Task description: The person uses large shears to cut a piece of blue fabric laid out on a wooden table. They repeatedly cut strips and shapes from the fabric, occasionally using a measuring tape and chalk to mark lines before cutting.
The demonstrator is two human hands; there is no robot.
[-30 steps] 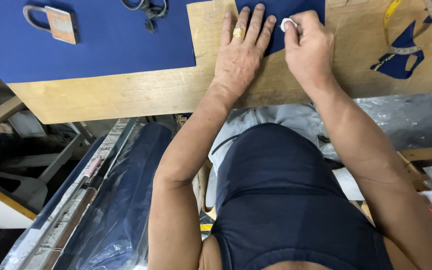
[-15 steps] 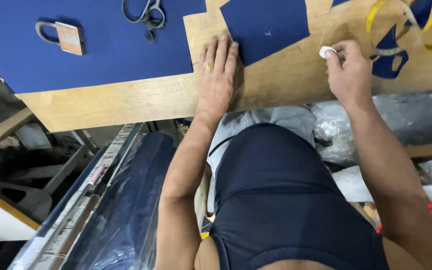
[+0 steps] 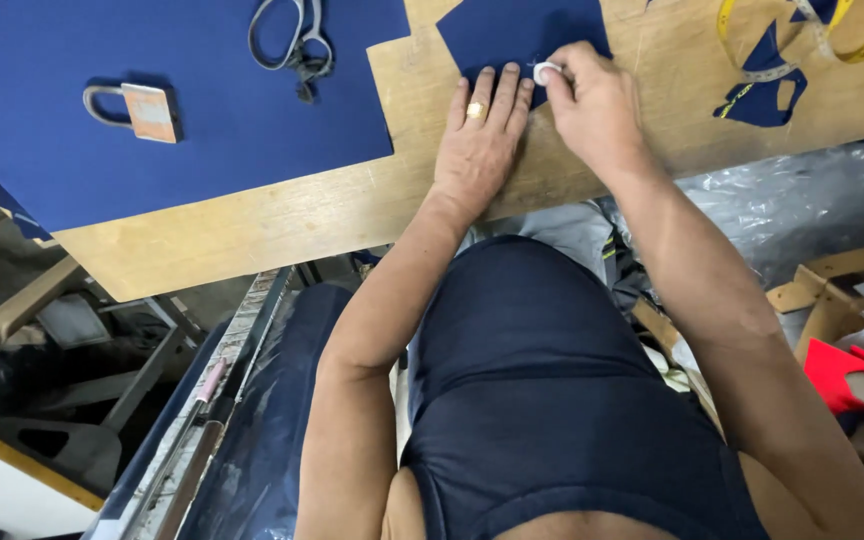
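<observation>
Nearest the camera was the person's dark sleeveless top [image 3: 552, 400], with both bare forearms reaching away from it toward the wooden worktop [image 3: 282, 215]. Below the worktop's near edge, to the left, lay a roll of dark blue cloth [image 3: 282, 400], and to the right a crumpled sheet of clear plastic [image 3: 802, 200] with a red object [image 3: 842, 375] beside wooden offcuts. On the worktop, the left hand [image 3: 477, 140] lay flat and fully open, palm down, fingers stretched forward and close together, a gold ring on one finger; its fingertips pressed on the near edge of a small dark blue fabric piece [image 3: 512, 30]. Just beside it, touching it along the thumb side, the right hand [image 3: 592, 100] was curled nearly closed, pinching a small white piece of chalk [image 3: 546, 71] between thumb and fingertips, the chalk resting against the same fabric piece next to the left fingertips. Farther left, a large blue fabric sheet [image 3: 102, 40] covered much of the worktop, and on it sat a small tan block with a metal loop handle [image 3: 137, 108]. Beyond that, at the sheet's far edge, lay a pair of metal scissors [image 3: 292, 40]. At the far right, well apart from the hands, a dark blue fabric scrap [image 3: 762, 95] lay under a yellow measuring tape [image 3: 852, 40].
</observation>
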